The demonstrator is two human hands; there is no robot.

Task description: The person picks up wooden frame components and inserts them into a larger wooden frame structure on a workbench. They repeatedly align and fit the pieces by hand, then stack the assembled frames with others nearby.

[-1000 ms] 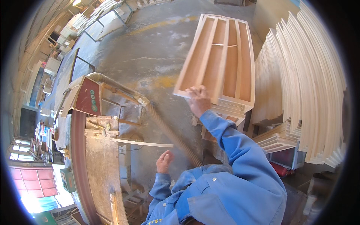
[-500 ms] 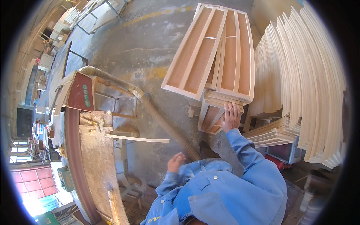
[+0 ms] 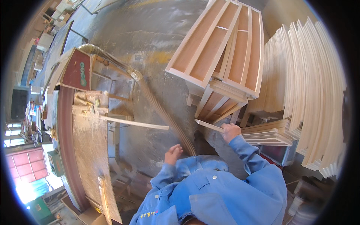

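My right hand (image 3: pixel 231 132) grips the near edge of a wooden frame panel (image 3: pixel 210 105), its fingers closed round the pale rail at the right end. The panel, pale strips over a reddish-brown sheet, slants up to the framed panels lying above it. My left hand (image 3: pixel 173 154) hangs in front of my body, apart from everything, its fingers loosely curled with nothing seen in them. Beyond the right hand lie larger framed panels (image 3: pixel 210 45), piled with one skewed over another. Their supports are mostly hidden.
Tall stacks of pale wooden strips (image 3: pixel 311 93) stand at the right, with lower frames (image 3: pixel 268 135) beside my right hand. At the left is a wooden workbench (image 3: pixel 90 150) with a maroon-sided machine (image 3: pixel 77 71). A ribbed hose (image 3: pixel 159 107) crosses the floor; a thin strip (image 3: pixel 135 123) juts from the bench.
My right hand has moved from the top of the smaller panels down to a near rail, and that panel's near edge has swung toward me. The camera view has shifted slightly.
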